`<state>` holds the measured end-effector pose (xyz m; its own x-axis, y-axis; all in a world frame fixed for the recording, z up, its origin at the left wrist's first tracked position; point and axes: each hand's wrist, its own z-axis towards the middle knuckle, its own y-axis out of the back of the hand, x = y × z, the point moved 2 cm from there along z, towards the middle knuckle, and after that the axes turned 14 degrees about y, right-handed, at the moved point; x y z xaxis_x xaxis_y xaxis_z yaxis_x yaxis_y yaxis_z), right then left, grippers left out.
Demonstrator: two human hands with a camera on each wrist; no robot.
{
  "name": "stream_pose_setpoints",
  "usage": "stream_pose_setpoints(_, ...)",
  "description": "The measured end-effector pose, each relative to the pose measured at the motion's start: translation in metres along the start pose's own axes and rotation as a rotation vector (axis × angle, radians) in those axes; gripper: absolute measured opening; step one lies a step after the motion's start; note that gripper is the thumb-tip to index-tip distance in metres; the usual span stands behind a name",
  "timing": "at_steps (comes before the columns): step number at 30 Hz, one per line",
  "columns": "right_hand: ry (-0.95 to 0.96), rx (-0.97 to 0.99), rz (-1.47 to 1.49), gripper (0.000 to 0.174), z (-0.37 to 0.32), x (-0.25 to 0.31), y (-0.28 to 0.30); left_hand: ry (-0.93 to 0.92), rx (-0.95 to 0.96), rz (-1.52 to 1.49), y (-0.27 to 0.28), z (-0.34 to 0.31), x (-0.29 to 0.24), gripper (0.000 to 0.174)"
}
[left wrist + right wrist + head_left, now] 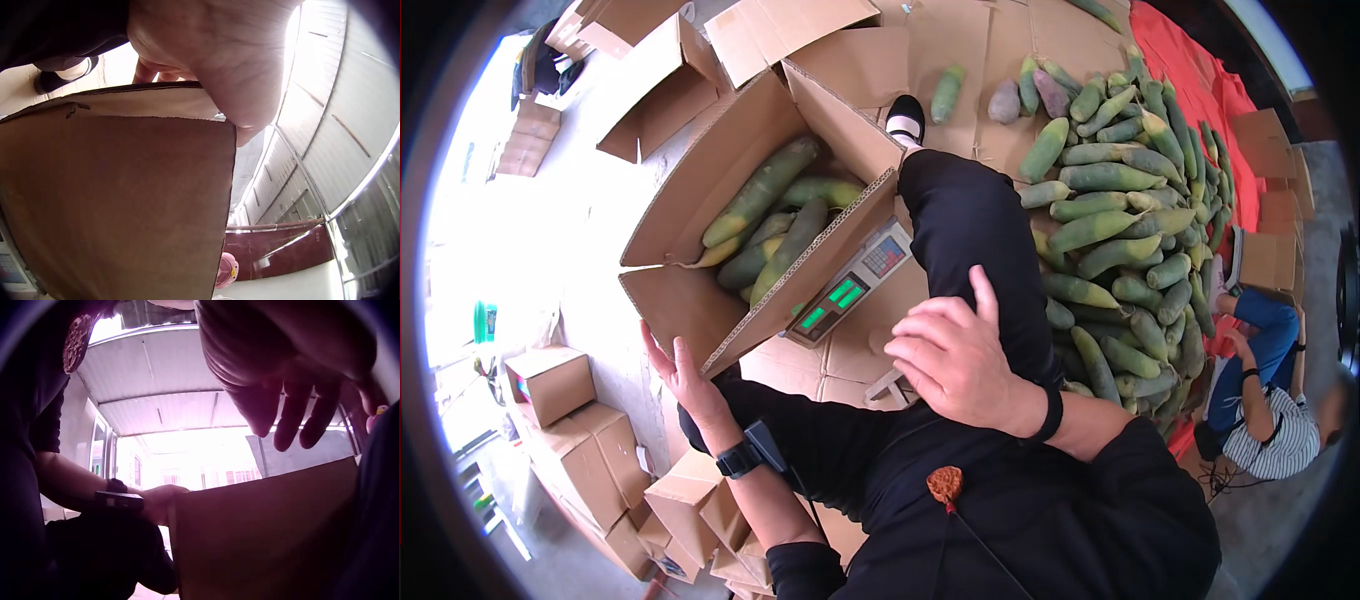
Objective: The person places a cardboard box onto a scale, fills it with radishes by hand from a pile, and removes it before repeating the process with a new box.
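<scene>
An open cardboard box (700,185) holding several green radish-like vegetables (772,190) stands on a scale with a lit green display (845,292). My left hand (690,385) is at the box's near corner, thumb and fingers spread about the cardboard edge; in the left wrist view the hand (212,56) lies over the top edge of the box wall (119,200). My right hand (960,365) hovers above my lap, fingers loosely extended, holding nothing. From the right wrist view, the right hand (294,369) hangs above the box (262,531) without touching it.
A large pile of green vegetables (1120,250) lies to the right on cardboard beside a red cloth (1200,60). Empty boxes (665,90) stand at the upper left, stacked boxes (595,460) at the lower left. Another person (1270,420) sits at the far right.
</scene>
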<state>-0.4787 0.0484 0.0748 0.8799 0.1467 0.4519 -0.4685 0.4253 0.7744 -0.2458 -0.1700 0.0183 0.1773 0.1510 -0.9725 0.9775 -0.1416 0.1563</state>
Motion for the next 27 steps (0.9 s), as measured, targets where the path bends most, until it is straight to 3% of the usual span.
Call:
stream_pose_setpoints(3, 0.092, 0.131, 0.626, 0.024, -0.007, 0.006, -0.013, -0.015, -0.017, 0.045, 0.003, 0.003, 0.005, 0.054)
stream_pose_setpoints(5, 0.121, 0.306, 0.806, 0.023, -0.013, 0.011, -0.021, -0.002, 0.003, 0.014, 0.005, 0.003, 0.006, 0.054)
stream_pose_setpoints(6, 0.119, 0.305, 0.804, 0.023, -0.014, 0.009, -0.021, 0.011, 0.017, -0.018, 0.005, 0.003, 0.007, 0.054)
stream_pose_setpoints(9, -0.224, 0.308, 1.1, 0.024, -0.003, -0.012, -0.003, 0.034, 0.018, -0.04, 0.003, 0.002, 0.005, 0.054)
stream_pose_setpoints(10, -0.272, 0.172, 1.13, 0.023, -0.003, -0.025, 0.005, 0.035, 0.019, -0.039, 0.004, 0.002, 0.006, 0.054)
stream_pose_setpoints(11, -0.085, 0.022, 0.762, 0.021, 0.003, -0.048, 0.025, 0.025, 0.013, -0.02, 0.005, 0.003, 0.006, 0.054)
stream_pose_setpoints(12, -0.297, -0.327, 0.79, 0.018, -0.002, -0.071, 0.031, 0.015, 0.006, -0.002, 0.005, 0.003, 0.007, 0.054)
stream_pose_setpoints(13, -0.556, -0.632, 1.037, 0.017, -0.001, -0.085, 0.061, 0.017, 0.006, -0.003, 0.005, 0.003, 0.007, 0.054)
stream_pose_setpoints(14, -0.445, -0.941, 0.477, 0.017, -0.018, -0.11, 0.073, 0.008, -0.001, 0.017, 0.006, 0.003, 0.007, 0.053)
stream_pose_setpoints(15, -0.494, -0.957, 0.064, 0.017, -0.023, -0.123, 0.098, -0.002, -0.003, 0.037, 0.005, 0.003, 0.006, 0.053)
stream_pose_setpoints(17, -0.475, -1.114, 0.337, 0.016, -0.032, -0.142, 0.124, -0.005, -0.019, 0.024, 0.0, 0.002, 0.003, 0.053)
stream_pose_setpoints(21, -0.514, -1.034, 0.63, 0.016, -0.037, -0.138, 0.113, 0.006, -0.03, 0.009, 0.0, 0.0, 0.003, 0.052)
stream_pose_setpoints(23, -0.54, -0.761, 0.765, 0.016, -0.035, -0.131, 0.093, 0.006, -0.029, 0.03, -0.003, -0.004, -0.001, 0.052)
stream_pose_setpoints(27, -0.702, -0.65, 0.727, 0.015, -0.052, -0.162, 0.07, -0.02, -0.053, 0.129, -0.001, -0.005, -0.001, 0.053)
